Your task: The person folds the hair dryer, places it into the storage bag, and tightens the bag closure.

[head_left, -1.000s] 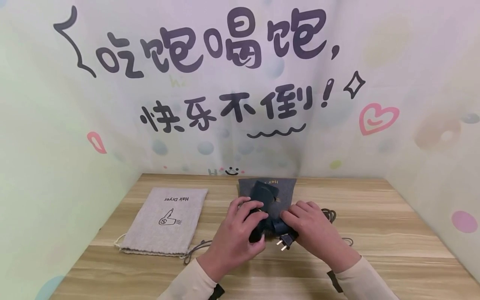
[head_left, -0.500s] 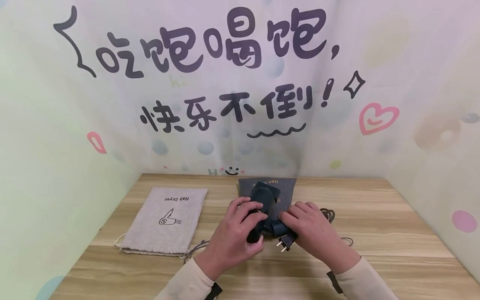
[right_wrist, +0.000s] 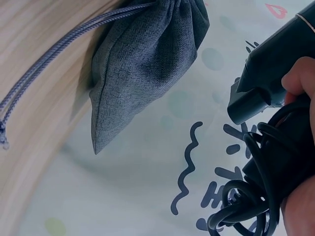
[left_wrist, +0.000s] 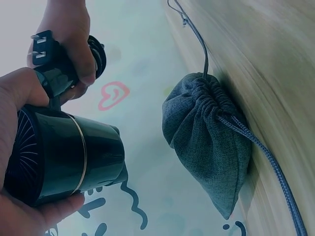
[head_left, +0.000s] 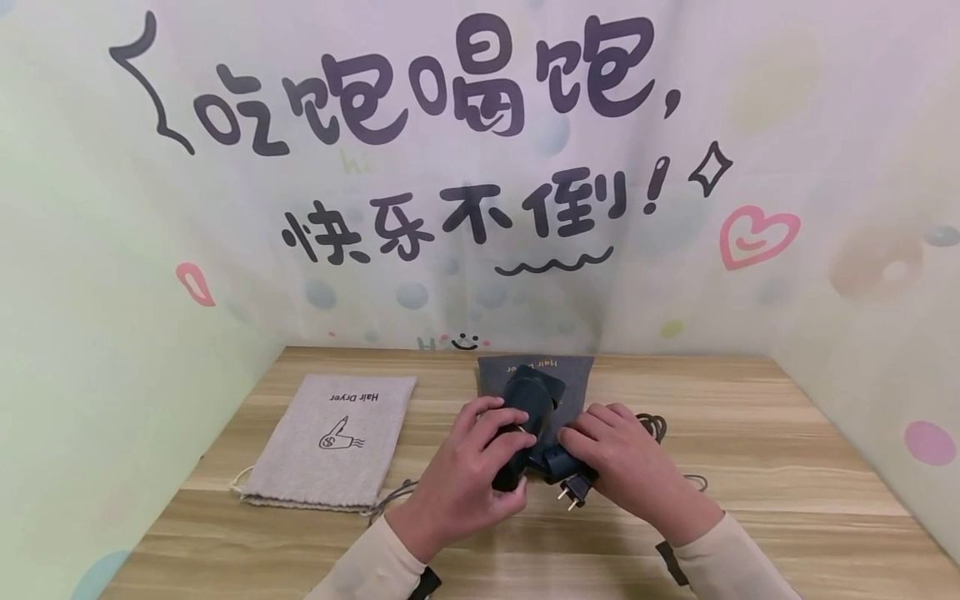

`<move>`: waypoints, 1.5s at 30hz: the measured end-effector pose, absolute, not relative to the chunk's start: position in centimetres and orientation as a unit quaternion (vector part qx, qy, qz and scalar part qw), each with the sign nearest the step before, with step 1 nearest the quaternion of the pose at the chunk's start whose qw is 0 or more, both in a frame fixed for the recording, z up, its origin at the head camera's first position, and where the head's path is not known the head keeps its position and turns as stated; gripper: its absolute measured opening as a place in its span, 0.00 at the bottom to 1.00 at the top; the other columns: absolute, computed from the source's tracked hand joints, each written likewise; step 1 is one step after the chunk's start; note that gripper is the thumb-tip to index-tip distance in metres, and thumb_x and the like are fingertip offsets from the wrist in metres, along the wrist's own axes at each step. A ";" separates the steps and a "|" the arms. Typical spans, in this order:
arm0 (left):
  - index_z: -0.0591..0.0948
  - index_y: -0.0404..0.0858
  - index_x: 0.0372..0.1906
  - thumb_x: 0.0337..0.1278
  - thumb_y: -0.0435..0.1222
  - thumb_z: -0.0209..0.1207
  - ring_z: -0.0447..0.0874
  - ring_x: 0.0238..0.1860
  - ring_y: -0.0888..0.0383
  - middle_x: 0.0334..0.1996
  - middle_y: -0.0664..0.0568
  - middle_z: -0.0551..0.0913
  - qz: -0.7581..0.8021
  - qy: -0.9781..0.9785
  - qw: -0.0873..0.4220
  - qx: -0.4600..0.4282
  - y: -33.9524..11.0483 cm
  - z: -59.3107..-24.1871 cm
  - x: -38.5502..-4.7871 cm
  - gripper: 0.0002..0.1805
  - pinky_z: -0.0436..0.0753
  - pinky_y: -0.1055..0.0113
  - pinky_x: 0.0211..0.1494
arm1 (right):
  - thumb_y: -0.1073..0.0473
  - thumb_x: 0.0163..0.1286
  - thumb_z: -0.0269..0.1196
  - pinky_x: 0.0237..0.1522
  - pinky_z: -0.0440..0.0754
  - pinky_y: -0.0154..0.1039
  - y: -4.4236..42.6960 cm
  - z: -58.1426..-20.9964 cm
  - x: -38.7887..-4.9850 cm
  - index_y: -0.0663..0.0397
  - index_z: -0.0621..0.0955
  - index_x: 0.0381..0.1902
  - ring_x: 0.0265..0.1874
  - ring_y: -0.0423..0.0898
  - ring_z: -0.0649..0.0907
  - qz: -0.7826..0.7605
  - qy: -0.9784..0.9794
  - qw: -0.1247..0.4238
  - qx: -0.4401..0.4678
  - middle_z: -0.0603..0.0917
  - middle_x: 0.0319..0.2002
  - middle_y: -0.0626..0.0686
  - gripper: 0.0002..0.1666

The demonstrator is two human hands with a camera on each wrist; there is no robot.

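A dark hair dryer (left_wrist: 98, 152) with a thin gold ring and a vented rear end is held off the table, nozzle pointing away from me. My left hand (head_left: 472, 467) grips its barrel, fingers on one side and thumb on the other. My right hand (head_left: 618, 442) grips the folded handle together with the coiled black cord (right_wrist: 246, 196). A two-prong plug (head_left: 576, 490) sticks out below that hand. Behind the dryer, a dark grey drawstring bag (left_wrist: 206, 142) lies on the table with its neck gathered. In the head view the dryer partly covers it.
On the left of the wooden table (head_left: 750, 533) a light grey drawstring bag (head_left: 330, 442) lies flat, printed "Hair Dryer". The dark bag's cord (left_wrist: 280, 172) trails over the wood. A printed curtain (head_left: 450, 317) stands behind the table's far edge.
The hair dryer's barrel has turned slightly in the left hand, so more of its rounded side shows in the head view. The left hand has shifted a little; the right hand has hardly moved.
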State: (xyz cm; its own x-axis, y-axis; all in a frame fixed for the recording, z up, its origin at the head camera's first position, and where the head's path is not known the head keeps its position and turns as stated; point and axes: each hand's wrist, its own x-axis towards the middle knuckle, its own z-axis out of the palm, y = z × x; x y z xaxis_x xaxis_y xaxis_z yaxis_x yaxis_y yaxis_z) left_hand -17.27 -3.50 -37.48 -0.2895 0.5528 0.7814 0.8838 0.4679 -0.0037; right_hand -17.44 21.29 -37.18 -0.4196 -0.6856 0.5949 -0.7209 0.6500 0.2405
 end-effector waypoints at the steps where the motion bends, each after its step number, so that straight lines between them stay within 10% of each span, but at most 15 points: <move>1: 0.83 0.41 0.44 0.37 0.36 0.72 0.72 0.58 0.44 0.55 0.49 0.78 -0.224 -0.771 0.371 -0.466 -3.5 -37.5 -17.2 0.21 0.75 0.55 0.61 | 0.64 0.40 0.81 0.39 0.78 0.47 21.3 -37.2 -17.4 0.48 0.80 0.39 0.34 0.48 0.78 0.028 -0.840 0.341 0.421 0.80 0.33 0.47 0.28; 45: 0.82 0.42 0.42 0.36 0.35 0.71 0.73 0.58 0.44 0.53 0.51 0.78 -0.262 -0.740 0.337 -0.520 -3.8 -37.7 -17.4 0.20 0.71 0.56 0.65 | 0.61 0.44 0.81 0.46 0.77 0.46 21.6 -37.5 -17.2 0.48 0.80 0.40 0.38 0.48 0.80 0.020 -0.819 0.333 0.467 0.81 0.35 0.47 0.26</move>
